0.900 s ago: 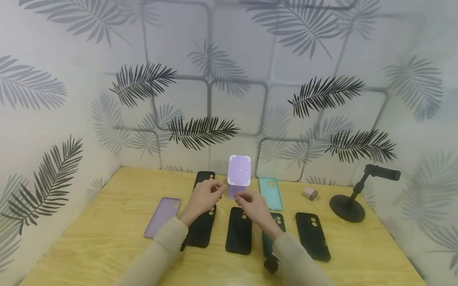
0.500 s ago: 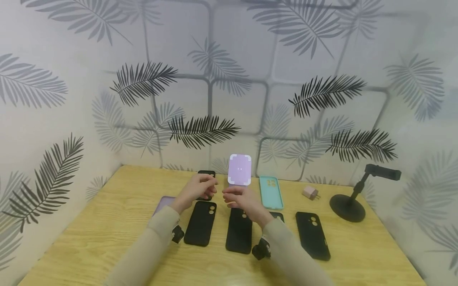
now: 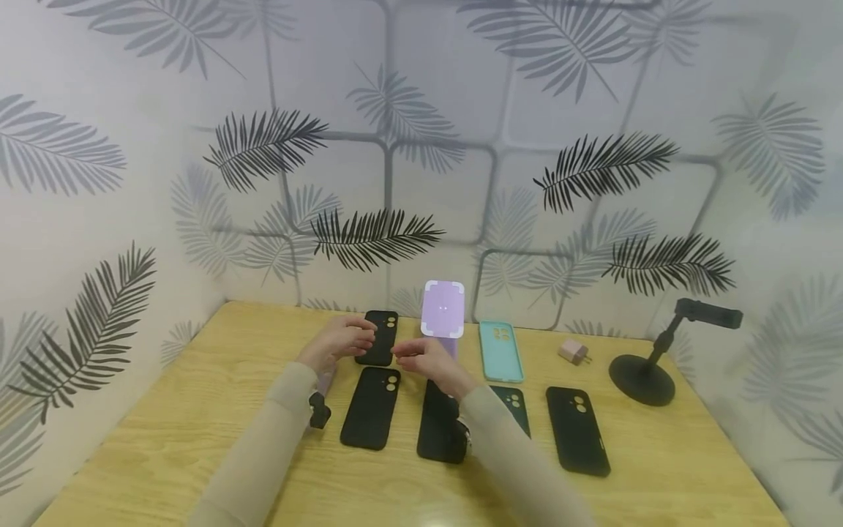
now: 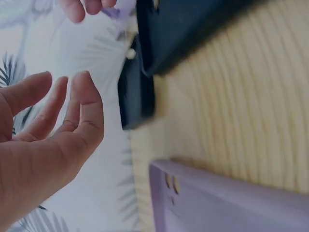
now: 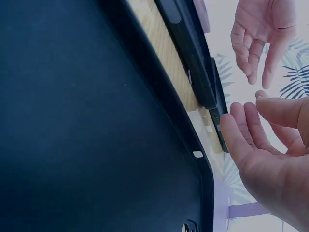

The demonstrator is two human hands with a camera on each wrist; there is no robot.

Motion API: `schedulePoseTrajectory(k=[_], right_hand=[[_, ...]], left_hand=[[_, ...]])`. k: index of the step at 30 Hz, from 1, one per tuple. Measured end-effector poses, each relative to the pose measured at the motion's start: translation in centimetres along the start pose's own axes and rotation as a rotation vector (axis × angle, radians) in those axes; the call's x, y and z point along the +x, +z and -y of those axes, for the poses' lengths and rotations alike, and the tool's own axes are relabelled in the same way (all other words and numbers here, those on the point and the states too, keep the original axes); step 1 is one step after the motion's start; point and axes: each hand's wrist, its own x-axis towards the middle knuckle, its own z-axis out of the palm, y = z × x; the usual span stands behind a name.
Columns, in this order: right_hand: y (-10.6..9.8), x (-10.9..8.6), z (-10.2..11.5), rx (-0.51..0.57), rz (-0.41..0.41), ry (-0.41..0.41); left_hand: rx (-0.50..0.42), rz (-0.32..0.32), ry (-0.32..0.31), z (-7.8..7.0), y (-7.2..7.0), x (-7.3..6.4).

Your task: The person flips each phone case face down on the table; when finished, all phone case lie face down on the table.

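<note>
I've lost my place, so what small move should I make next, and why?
I'd probably lower your left hand onto the back black phone case: in the head view that hand overlaps the case's edge, and both it and your right hand hold nothing.

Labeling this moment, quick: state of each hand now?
Left hand: open, fingers loosely bent, holding nothing.
Right hand: open, fingers loosely bent, holding nothing.

No lettering, brand, label, number or sign can be read in any view.
</note>
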Motion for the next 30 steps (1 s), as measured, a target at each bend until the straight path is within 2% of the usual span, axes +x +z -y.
schedulePoseTrajectory(k=[4,11,19,22,27,30], right_hand=[[0.3,0.6,-0.4,-0.052,0.009,-0.017],[0.5,1.2,-0.7,-0.034,0.006,0.032],[0.1,1.8,-0.8,-0.070,0.024,0.022],[0.1,1.8,-0.6,-0.076,0.031,0.025],[0.4,1.6,-0.5,-0.086,0.056,0.014],[0.6,1.7,-0.6,-0.092,0.071,0.003]], left_hand=[[0.022,-0.034,-0.024,0.9,-0.9,0.6],[0.190,-0.078,-0.088,1.8,-2.2,1.1],[0.082,-0.050,-0.106,1.2,-1.5,1.7],[0.050,-0.066,-0.117,1.1,-1.3,1.8],[-0.003,-0.129,-0.146,1.3,-1.3,1.9],[-0.033,-0.138,-0.145,1.3,-1.3,1.9]])
